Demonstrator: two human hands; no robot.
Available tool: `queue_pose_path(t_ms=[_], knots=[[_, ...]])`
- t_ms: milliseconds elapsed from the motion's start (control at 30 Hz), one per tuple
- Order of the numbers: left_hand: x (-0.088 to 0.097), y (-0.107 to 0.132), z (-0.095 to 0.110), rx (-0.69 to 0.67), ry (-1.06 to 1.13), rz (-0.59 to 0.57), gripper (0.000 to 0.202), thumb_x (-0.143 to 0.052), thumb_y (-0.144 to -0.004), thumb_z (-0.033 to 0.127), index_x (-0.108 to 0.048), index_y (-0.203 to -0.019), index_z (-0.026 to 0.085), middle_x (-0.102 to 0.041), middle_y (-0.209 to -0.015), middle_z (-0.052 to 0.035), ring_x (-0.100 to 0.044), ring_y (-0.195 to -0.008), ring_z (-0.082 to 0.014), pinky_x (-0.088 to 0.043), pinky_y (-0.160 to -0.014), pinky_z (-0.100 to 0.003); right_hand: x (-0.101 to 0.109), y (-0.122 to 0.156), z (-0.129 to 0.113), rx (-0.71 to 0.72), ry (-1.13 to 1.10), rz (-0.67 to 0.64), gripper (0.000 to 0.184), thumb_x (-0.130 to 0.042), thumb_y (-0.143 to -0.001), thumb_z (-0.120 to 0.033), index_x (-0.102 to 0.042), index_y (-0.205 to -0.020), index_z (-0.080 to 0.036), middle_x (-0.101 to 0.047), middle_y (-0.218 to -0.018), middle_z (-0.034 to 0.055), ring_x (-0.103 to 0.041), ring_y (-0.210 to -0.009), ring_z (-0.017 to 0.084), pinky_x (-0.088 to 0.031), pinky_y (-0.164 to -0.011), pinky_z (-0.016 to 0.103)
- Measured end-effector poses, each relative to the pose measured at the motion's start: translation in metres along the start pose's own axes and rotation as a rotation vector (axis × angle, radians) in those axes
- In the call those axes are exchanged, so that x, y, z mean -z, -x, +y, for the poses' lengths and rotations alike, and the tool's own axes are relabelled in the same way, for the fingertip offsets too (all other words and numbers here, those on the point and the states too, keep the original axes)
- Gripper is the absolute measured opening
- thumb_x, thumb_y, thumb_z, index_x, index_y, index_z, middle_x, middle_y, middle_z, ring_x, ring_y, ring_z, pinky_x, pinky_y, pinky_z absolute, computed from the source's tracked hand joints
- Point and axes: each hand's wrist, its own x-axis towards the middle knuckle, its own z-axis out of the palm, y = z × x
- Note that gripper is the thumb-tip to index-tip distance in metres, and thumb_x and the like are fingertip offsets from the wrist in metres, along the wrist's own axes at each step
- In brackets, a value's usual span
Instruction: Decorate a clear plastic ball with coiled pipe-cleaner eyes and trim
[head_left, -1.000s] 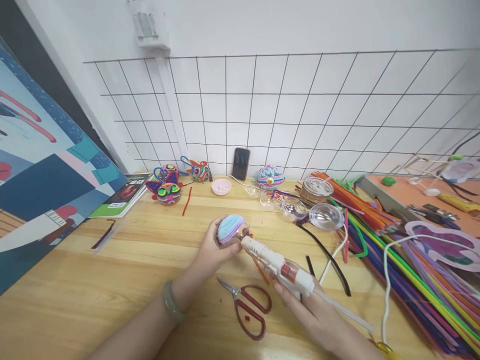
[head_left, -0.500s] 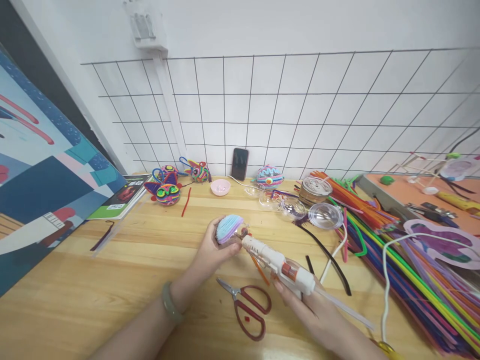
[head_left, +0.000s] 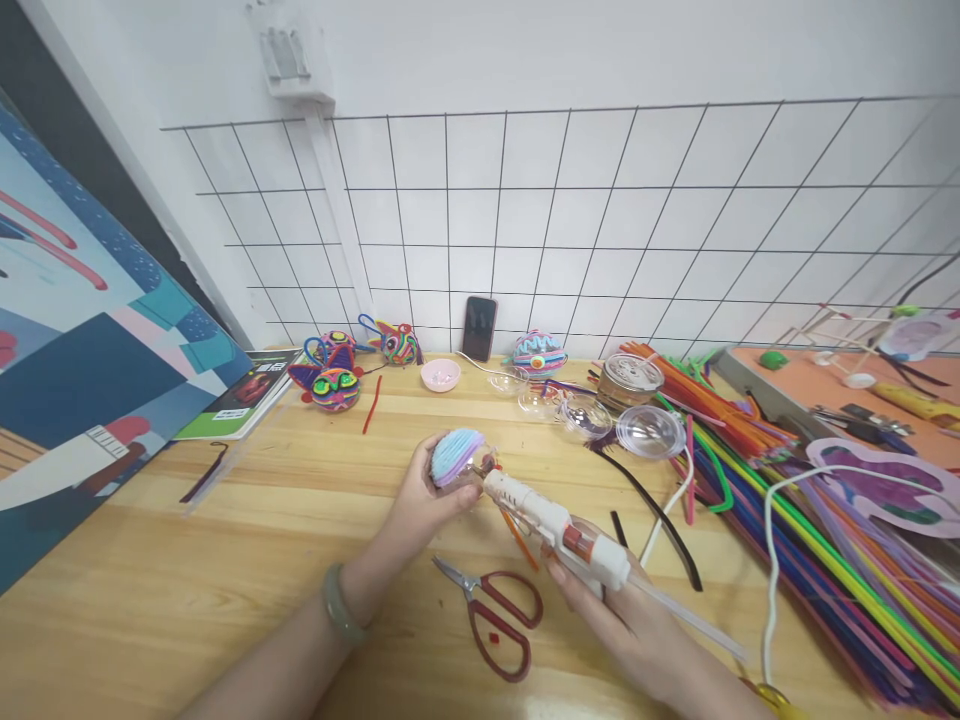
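My left hand (head_left: 420, 505) is wrapped around a small dome covered in blue and purple pipe cleaner (head_left: 456, 455), held just above the wooden table (head_left: 225, 560). In my right hand (head_left: 637, 625) I grip a white hot glue gun (head_left: 559, 525) whose nozzle touches the right edge of the dome. An orange pipe cleaner end (head_left: 519, 538) hangs below the gun. Red-handled scissors (head_left: 495, 610) lie on the table between my wrists.
Clear plastic half-spheres (head_left: 651, 432) and a heap of coloured pipe cleaners (head_left: 810, 520) fill the right side. Finished pipe-cleaner figures (head_left: 334, 378), a pink bowl (head_left: 441, 374) and a phone (head_left: 480, 328) stand by the grid wall. A painted board (head_left: 82, 370) leans at left.
Almost nothing has moved; the view drifted slightly, and both hands hold the dome and glue gun in the same place.
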Motion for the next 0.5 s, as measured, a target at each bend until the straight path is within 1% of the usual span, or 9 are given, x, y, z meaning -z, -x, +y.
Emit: queue_pose_path(t_ms=[167,267,333,400,500], knots=[[0.001,0.0,0.001,-0.002,-0.001,-0.016,0.069,-0.077,-0.062,0.024,-0.041,-0.12,0.02,-0.054,-0.124,-0.0108,-0.053,-0.113,-0.0245,-0.041,-0.097,-0.038,-0.002,0.001,0.004,-0.003,-0.011,0.017,0.024,-0.045,-0.089,-0.031,-0.063,-0.1,-0.02,-0.067,-0.102,0.0069,-0.063,-0.096,0.022,-0.053,-0.079,0.027],[0.001,0.0,0.001,0.009,-0.01,-0.023,0.069,-0.076,-0.063,0.025,-0.04,-0.122,0.021,-0.052,-0.126,-0.0119,-0.051,-0.115,-0.0261,-0.041,-0.097,-0.04,-0.004,0.003,0.008,-0.051,-0.043,0.003,0.029,-0.045,-0.09,-0.034,-0.06,-0.111,-0.021,-0.065,-0.111,0.0079,-0.061,-0.103,0.023,-0.052,-0.084,0.03],[0.001,0.0,0.002,0.009,-0.014,-0.021,0.069,-0.077,-0.063,0.026,-0.041,-0.122,0.021,-0.053,-0.126,-0.0119,-0.051,-0.116,-0.0267,-0.041,-0.097,-0.041,-0.005,0.004,0.01,-0.101,-0.072,0.028,0.034,-0.046,-0.089,-0.037,-0.057,-0.117,-0.021,-0.063,-0.115,0.0086,-0.059,-0.107,0.025,-0.051,-0.088,0.034],[0.0,0.0,0.003,0.007,-0.012,-0.008,0.068,-0.077,-0.062,0.026,-0.043,-0.119,0.02,-0.054,-0.125,-0.0118,-0.052,-0.115,-0.0269,-0.041,-0.097,-0.041,-0.004,0.005,0.012,-0.146,-0.082,0.084,0.036,-0.048,-0.088,-0.041,-0.058,-0.115,-0.019,-0.064,-0.112,0.0097,-0.059,-0.106,0.026,-0.051,-0.088,0.037],[0.0,-0.001,0.006,0.016,-0.008,0.029,0.066,-0.078,-0.061,0.026,-0.044,-0.117,0.019,-0.055,-0.124,-0.0121,-0.052,-0.115,-0.027,-0.041,-0.097,-0.041,0.001,0.001,0.017,-0.154,-0.061,0.153,0.034,-0.047,-0.087,-0.045,-0.063,-0.1,-0.018,-0.067,-0.093,0.0091,-0.062,-0.094,0.026,-0.053,-0.08,0.036]])
